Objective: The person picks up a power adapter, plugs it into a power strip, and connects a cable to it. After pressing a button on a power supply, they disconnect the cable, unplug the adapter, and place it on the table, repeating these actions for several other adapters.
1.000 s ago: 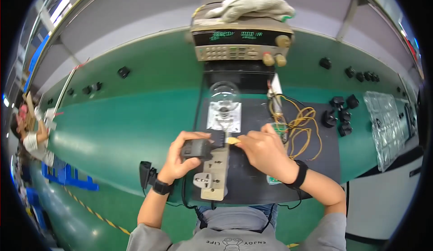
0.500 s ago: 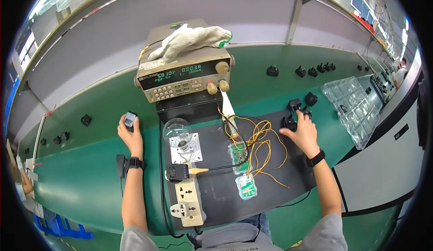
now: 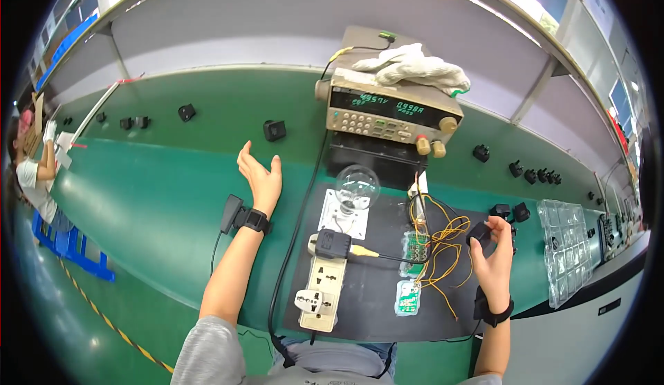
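Note:
My left hand (image 3: pixel 261 181) is over the green bench to the left of the black board, fingers spread and holding nothing. Just beyond its fingertips a black power adapter (image 3: pixel 274 130) rests on the bench. At the right edge of the board, my right hand (image 3: pixel 495 255) grips another black power adapter (image 3: pixel 478 233) between thumb and fingers. Behind that hand sit more black adapters (image 3: pixel 521 211). A black adapter with a yellowish plug (image 3: pixel 332 245) is seated in the white power strip (image 3: pixel 319 318). Beside it are a clear bulb (image 3: pixel 357 186) and two green circuit boards (image 3: pixel 408 298) with yellow wires.
A bench instrument (image 3: pixel 394 105) with a lit display stands at the back, a white glove (image 3: pixel 413 66) on top. Clear plastic trays (image 3: pixel 567 247) lie at the right. Several black adapters line the bench's far side. Another person (image 3: pixel 34 177) works at far left.
My view has turned left. The left hand has let go of its adapter, which now lies on the bench. My right hand has lifted an adapter from the right-hand group. The instrument's display reading has changed.

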Demonstrator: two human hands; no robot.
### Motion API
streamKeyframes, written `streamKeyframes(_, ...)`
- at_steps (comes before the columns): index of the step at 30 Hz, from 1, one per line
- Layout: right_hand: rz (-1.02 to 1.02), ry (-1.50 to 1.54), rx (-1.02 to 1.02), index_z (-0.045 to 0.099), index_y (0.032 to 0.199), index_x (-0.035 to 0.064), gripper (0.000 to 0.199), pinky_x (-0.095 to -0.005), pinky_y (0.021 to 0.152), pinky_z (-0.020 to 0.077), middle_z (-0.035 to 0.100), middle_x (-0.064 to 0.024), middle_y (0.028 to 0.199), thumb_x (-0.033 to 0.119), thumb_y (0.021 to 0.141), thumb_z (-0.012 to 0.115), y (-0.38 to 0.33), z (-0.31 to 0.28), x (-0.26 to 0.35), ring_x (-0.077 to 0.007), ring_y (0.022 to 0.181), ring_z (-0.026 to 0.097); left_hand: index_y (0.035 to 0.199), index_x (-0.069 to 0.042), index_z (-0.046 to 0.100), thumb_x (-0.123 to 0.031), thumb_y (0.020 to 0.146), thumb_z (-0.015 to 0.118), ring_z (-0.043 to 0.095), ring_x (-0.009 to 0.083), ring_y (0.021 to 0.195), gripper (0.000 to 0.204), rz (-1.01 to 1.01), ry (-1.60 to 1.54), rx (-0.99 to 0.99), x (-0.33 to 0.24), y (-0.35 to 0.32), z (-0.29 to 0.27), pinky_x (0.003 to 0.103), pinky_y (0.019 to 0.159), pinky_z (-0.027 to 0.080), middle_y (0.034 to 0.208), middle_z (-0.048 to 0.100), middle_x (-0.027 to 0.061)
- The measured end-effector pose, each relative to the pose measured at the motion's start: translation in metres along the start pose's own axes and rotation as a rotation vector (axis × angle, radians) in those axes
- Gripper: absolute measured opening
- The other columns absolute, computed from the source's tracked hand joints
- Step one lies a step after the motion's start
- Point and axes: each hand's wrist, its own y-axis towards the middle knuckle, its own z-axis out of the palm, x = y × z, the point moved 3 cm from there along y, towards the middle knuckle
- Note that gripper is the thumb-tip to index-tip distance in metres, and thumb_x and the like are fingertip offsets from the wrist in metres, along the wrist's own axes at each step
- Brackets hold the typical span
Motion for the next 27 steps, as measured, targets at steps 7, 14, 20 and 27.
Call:
streamKeyframes(7,-0.276,0.361,0.468,0.04,0.121,-0.0012,0.049,-0.0318,0.086,0.0409,0.054,-0.0151,0.117,-0.001,0.077,0.064,-0.023,0.045,0.098,-0.0234,0.1,0.054,0.124,0.004,0.035,-0.009,0.076,0.064,0.034,0.0368,0.118,0.057,0.029,-0.092,0.04,-0.015,-0.03,-0.033,0.044,0.101,0.028,0.123,0.037,0.0218)
streamKeyframes(14,-0.601,0.322,0.709,0.048,0.115,0.0012,0.054,-0.0349,0.076,0.0383,0.058,-0.017,0.114,0.007,0.07,0.076,-0.042,0.099,0.152,-0.028,0.088,0.056,0.122,0.001,0.035,-0.009,0.077,0.063,0.034,0.0364,0.116,0.054,-0.095,-0.161,0.144,-0.022,-0.038,-0.036,0.043,0.099,0.031,0.126,0.031,0.0207)
streamKeyframes(20,-0.779,0.044,0.717,0.059,0.102,0.0048,0.045,-0.0319,0.069,0.0351,0.058,-0.0128,0.112,0.012,0.062,0.077,-0.05,0.09,0.184,-0.0205,0.079,0.057,0.121,-0.001,0.036,-0.01,0.078,0.063,0.032,0.0377,0.118,0.052,-0.052,-0.118,0.135,-0.023,-0.044,-0.041,0.045,0.1,0.031,0.128,0.027,0.0218)
streamKeyframes(27,-0.742,-0.055,0.733,0.06,0.104,0.0017,0.045,-0.0337,0.069,0.0341,0.06,-0.0139,0.109,0.013,0.063,0.076,-0.05,0.095,0.195,-0.0209,0.083,0.057,0.118,-0.001,0.039,-0.011,0.079,0.062,0.031,0.0401,0.118,0.047,-0.052,-0.164,0.173,-0.033,-0.045,-0.044,0.045,0.099,0.031,0.128,0.025,0.0229)
